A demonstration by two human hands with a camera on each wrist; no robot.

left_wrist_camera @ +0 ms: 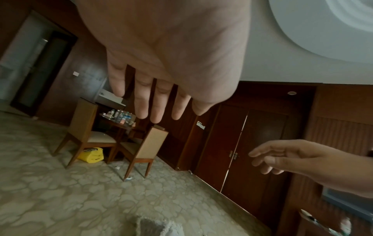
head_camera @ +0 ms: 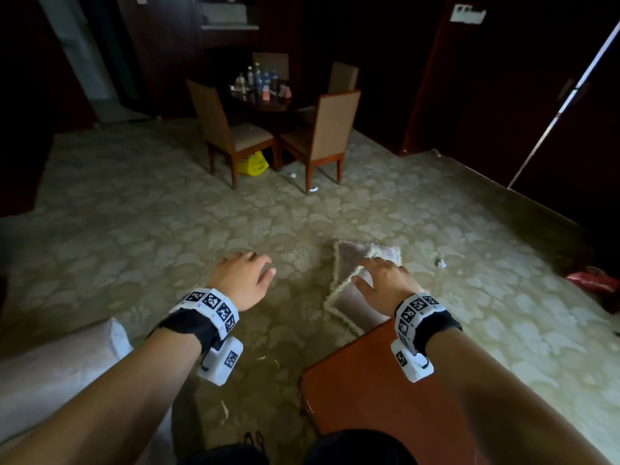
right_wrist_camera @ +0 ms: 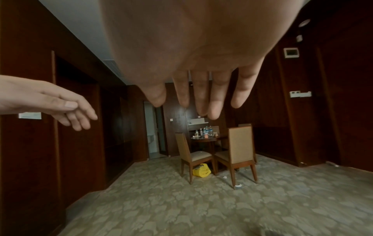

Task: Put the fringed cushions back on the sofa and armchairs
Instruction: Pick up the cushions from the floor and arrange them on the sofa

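Two mauve cushions with cream fringe lie on the patterned carpet: the far cushion (head_camera: 349, 260) and the near cushion (head_camera: 345, 303), overlapping at a corner. My right hand (head_camera: 372, 273) hovers over them with fingers spread and straight, holding nothing; I cannot tell whether it touches the fringe. To their left, my left hand (head_camera: 255, 266) is held out flat above bare carpet, also empty. The left wrist view shows the left hand (left_wrist_camera: 157, 99) with straight fingers, the right hand (left_wrist_camera: 282, 159) beside it, and a cushion (left_wrist_camera: 153, 226) blurred at the bottom edge. Straight, empty fingers (right_wrist_camera: 201, 92) show in the right wrist view.
A reddish wooden table (head_camera: 369, 391) stands just below my right wrist, hiding the near cushion's corner. A pale upholstered seat (head_camera: 50, 374) is at the lower left. Ahead are a round table with bottles (head_camera: 265, 95), wooden chairs (head_camera: 322, 135) and a yellow bag (head_camera: 253, 164). Something red (head_camera: 593, 280) lies on the right.
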